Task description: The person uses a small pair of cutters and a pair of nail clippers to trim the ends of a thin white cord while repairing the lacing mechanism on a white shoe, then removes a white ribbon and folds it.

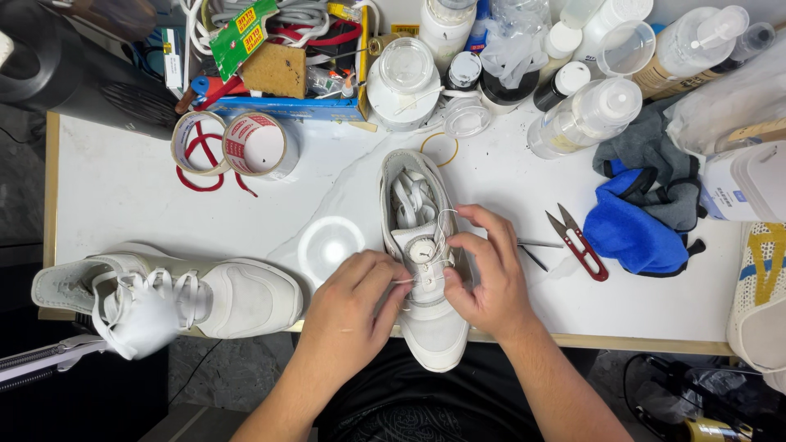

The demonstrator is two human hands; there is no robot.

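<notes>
A white sneaker (422, 323) lies lengthwise at the table's front edge, toe toward me, with a round dial on its tongue. My left hand (356, 290) pinches a thin white thread beside the dial. My right hand (483, 270) rests on the shoe's right side, fingers curled, holding the same thread looped above the tongue. A second white sneaker (237, 299) with loose laces lies on its side to the left.
Red-handled thread snips (580, 243) and a blue cloth (634, 229) lie to the right. Two tape rolls (233, 146), a clear round lid (330, 244), a rubber band (440, 149) and several bottles and jars (585, 119) crowd the back of the white table (123, 196).
</notes>
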